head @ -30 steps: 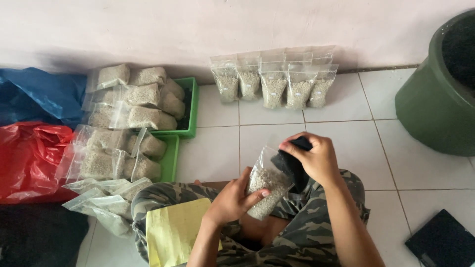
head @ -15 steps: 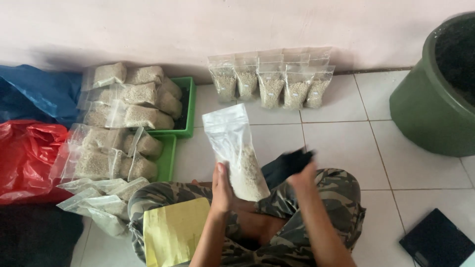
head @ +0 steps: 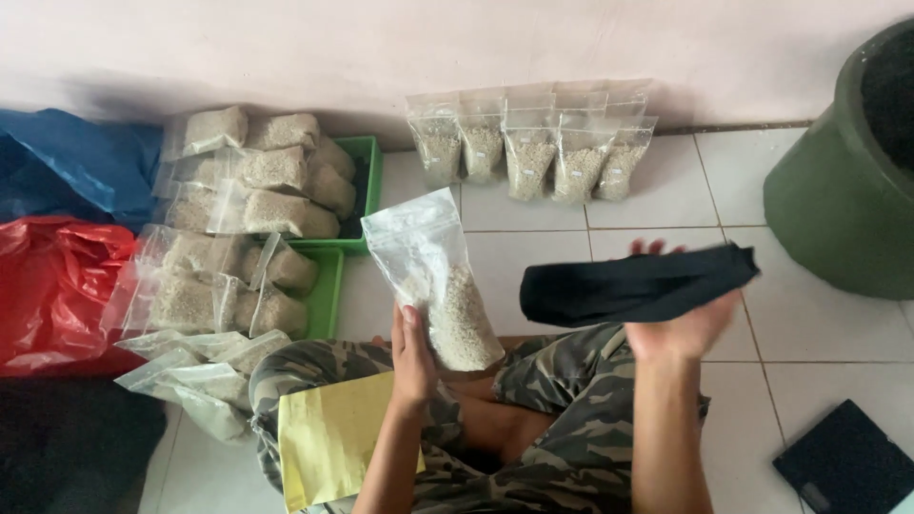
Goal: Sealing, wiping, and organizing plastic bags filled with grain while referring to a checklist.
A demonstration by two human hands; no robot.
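Observation:
My left hand (head: 413,358) grips the lower edge of a clear zip bag (head: 435,278) half filled with pale grain, held up over my lap. To its right my right hand (head: 682,324) holds a black cloth (head: 636,285) stretched sideways across the palm. The cloth and the bag are apart. My camouflage-trousered legs (head: 552,409) are folded below both hands.
Several filled bags (head: 533,143) lean in a row against the wall. Green trays (head: 328,249) at left are piled with more bags. A yellow sheet (head: 328,438) lies on my knee. Red (head: 48,286) and blue (head: 81,162) plastic bags sit far left, a green tub (head: 843,190) at right, a black flat device (head: 847,462) at bottom right.
My hands have separated: the left lifted the bag up and away, and the right drew the black cloth off to the right and spread it out.

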